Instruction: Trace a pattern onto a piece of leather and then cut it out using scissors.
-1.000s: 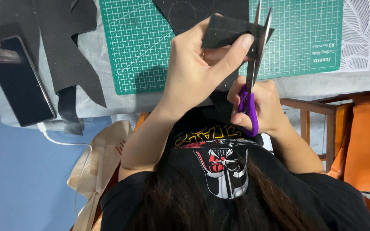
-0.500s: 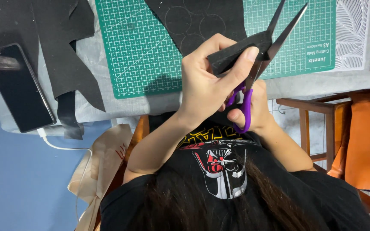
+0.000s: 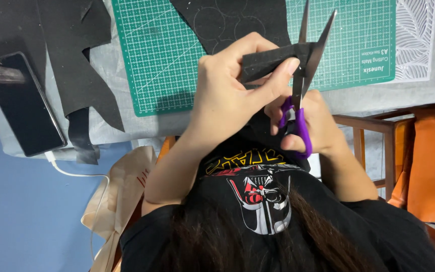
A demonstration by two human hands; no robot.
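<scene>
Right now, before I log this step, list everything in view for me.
black piece: 1, black, pinched in the left hand, between the open scissor blades
scissors: 1, silver blades, purple handles, in the right hand
cutting mat: 1, green with grid, top centre of the table
black sheets: several, black; one with drawn circles on the mat, offcuts at left
phone: 1, black, left edge, white cable attached
leaf stencil: 1, white, right of the mat
cloth bag: 1, beige, below the table
chair: 1, wood and orange, right
left hand: 1, grips the piece
right hand: 1, in the handles
</scene>
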